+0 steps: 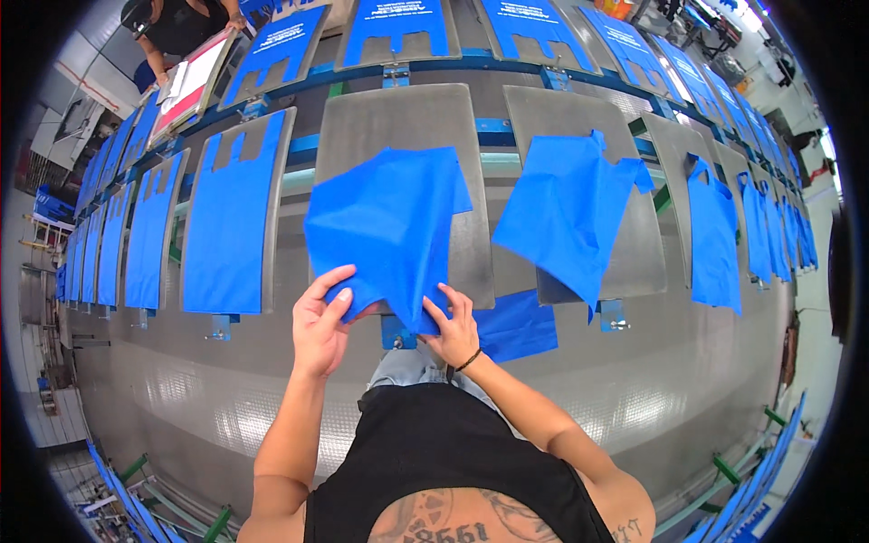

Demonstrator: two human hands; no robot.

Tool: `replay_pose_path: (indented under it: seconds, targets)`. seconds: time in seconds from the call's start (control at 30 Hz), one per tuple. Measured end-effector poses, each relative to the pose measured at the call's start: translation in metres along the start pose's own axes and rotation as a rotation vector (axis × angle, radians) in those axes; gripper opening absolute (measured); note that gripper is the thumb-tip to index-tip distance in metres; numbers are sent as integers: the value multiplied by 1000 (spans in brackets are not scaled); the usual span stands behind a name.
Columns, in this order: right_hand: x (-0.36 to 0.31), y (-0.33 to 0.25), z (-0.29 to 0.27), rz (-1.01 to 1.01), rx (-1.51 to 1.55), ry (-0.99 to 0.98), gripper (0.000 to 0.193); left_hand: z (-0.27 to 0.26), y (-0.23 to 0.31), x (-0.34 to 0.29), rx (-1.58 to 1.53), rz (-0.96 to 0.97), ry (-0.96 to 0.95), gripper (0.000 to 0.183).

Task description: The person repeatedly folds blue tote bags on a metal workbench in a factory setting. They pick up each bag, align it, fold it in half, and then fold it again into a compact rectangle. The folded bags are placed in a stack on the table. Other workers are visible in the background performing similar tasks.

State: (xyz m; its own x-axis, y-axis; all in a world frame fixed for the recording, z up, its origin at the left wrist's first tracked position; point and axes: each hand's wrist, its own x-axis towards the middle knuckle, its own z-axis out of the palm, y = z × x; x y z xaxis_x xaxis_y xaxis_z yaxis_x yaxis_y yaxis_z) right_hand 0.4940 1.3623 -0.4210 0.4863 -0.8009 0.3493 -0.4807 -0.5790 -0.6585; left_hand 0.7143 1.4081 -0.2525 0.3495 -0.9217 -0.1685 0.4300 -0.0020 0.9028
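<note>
A blue fabric bag (385,226) lies skewed on a grey metal pallet (362,122) straight in front of me. My left hand (321,321) pinches the bag's lower left edge. My right hand (455,328) grips its lower right corner, a dark band on that wrist. The bag's bottom edge hangs over the pallet's near end.
Flat blue bags (226,213) lie on pallets to the left, crooked ones (566,213) to the right. A further row of printed blue bags (398,23) runs behind. Another person (181,23) works at a white-and-red frame (190,81), top left. A blue piece (516,326) lies lower right.
</note>
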Motion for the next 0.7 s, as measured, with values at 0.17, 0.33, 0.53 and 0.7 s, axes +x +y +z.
replay_pose_path:
  seconds: [0.17, 0.33, 0.53, 0.7]
  targets:
    - [58, 21, -32, 38, 269, 178, 47, -23, 53, 75, 258, 68, -31, 36]
    - [341, 64, -116, -331, -23, 320, 20, -45, 127, 309, 500, 147, -115, 30]
    - [510, -37, -244, -130, 707, 487, 15, 19, 289, 380, 452, 826, -97, 24]
    - [420, -61, -252, -440, 597, 608, 13, 30, 289, 276, 601, 1105, -57, 23]
